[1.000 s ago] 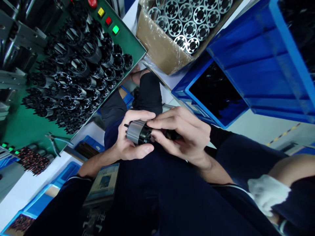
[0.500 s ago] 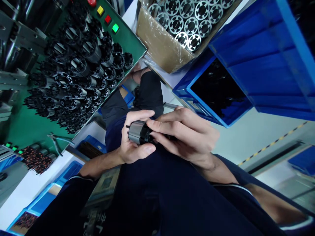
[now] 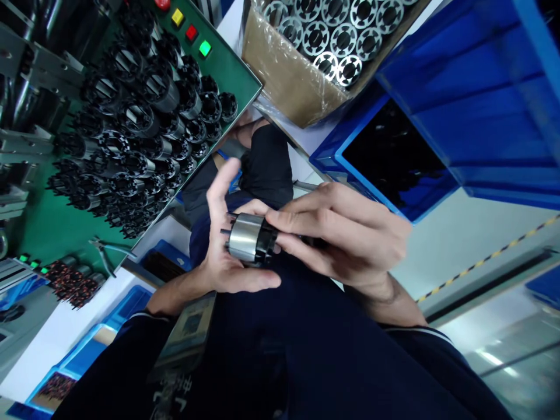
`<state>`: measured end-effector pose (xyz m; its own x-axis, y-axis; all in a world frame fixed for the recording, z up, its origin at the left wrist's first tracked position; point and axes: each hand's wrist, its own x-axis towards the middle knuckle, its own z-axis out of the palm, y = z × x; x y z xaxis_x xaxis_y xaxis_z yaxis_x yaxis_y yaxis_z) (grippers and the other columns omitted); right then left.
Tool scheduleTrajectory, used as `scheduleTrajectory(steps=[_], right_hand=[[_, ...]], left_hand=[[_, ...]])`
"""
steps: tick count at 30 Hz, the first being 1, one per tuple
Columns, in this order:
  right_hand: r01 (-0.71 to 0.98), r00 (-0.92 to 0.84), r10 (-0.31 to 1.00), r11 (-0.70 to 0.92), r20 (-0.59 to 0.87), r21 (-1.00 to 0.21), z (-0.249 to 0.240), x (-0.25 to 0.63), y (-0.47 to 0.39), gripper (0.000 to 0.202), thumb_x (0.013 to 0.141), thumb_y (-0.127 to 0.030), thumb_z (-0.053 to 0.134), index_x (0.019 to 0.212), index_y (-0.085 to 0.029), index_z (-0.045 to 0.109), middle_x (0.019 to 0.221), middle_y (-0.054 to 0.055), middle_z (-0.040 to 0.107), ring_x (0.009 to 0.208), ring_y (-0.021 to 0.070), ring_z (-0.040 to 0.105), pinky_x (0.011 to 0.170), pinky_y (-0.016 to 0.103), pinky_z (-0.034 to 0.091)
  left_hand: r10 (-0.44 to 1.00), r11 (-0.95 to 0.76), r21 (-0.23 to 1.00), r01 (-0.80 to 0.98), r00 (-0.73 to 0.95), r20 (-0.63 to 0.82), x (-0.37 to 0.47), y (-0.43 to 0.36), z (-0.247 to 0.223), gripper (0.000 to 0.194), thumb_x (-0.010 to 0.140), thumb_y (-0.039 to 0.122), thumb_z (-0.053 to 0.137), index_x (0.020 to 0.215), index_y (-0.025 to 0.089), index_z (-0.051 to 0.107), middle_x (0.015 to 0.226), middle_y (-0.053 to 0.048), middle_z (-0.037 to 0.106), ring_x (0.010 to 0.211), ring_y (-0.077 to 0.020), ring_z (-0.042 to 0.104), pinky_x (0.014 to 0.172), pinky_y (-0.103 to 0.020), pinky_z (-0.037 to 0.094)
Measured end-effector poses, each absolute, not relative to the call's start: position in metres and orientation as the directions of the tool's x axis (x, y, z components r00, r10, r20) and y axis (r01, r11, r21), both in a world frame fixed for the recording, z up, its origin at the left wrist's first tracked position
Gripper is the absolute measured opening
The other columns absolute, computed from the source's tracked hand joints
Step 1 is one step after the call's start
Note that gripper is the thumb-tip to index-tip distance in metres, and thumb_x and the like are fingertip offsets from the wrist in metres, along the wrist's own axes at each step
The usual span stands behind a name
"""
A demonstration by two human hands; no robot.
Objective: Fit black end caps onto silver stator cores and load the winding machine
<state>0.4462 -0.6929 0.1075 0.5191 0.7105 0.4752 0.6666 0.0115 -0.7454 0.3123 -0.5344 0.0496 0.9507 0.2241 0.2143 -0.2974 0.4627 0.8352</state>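
Observation:
A motor stator point(image 3: 245, 238), a silver steel cylinder with black plastic ends and thin prongs, lies sideways between my hands above my lap. My left hand point(image 3: 219, 256) cradles it against the palm; the index finger points up and away from it, the thumb stretches below it, and other fingers pass behind. At the stator's right end, my right hand point(image 3: 336, 227) pinches the black plastic end piece point(image 3: 266, 240) between thumb and fingertips. Something dark shows under the right fingers, too hidden to make out. Whether the end piece is fully seated I cannot tell.
Many similar stators point(image 3: 144, 116) stand on the green machine table point(image 3: 30, 227), with pliers point(image 3: 105, 251) near its edge. A cardboard box point(image 3: 284, 81) holds bare steel cores point(image 3: 343, 39). Blue bins point(image 3: 376, 192) with black parts stand right. Copper-wound parts point(image 3: 76, 283) sit left.
My left index finger has lifted off the stator and now points up. The stator has turned slightly, showing more of its steel side. My right hand has shifted a little to the right, still pinching.

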Motion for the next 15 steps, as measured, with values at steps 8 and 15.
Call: scheduleTrajectory(steps=[8, 15], right_hand=[[0.788, 0.427, 0.761, -0.048, 0.488, -0.614, 0.104, 0.441, -0.700, 0.018, 0.118, -0.025, 0.085, 0.133, -0.033, 0.090, 0.098, -0.003, 0.090, 0.071, 0.0170, 0.077, 0.060, 0.036, 0.063], [0.659, 0.502, 0.712, 0.052, 0.491, -0.750, 0.095, 0.437, -0.687, 0.014, 0.113, -0.023, 0.092, 0.127, -0.021, 0.090, 0.099, 0.005, 0.090, 0.075, 0.0186, 0.084, 0.064, 0.032, 0.073]], left_hand=[[-0.028, 0.354, 0.929, 0.107, 0.994, -0.104, 0.294, -0.492, 0.073, 0.088, 0.085, 0.068, 0.114, 0.156, 0.027, 0.084, 0.115, -0.009, 0.086, 0.104, -0.0314, 0.086, 0.092, -0.042, 0.072], [0.126, 0.394, 0.911, 0.124, 0.974, -0.188, 0.293, -0.515, 0.074, 0.070, 0.091, 0.062, 0.108, 0.147, 0.029, 0.082, 0.131, -0.011, 0.085, 0.117, -0.0321, 0.084, 0.098, -0.044, 0.072]])
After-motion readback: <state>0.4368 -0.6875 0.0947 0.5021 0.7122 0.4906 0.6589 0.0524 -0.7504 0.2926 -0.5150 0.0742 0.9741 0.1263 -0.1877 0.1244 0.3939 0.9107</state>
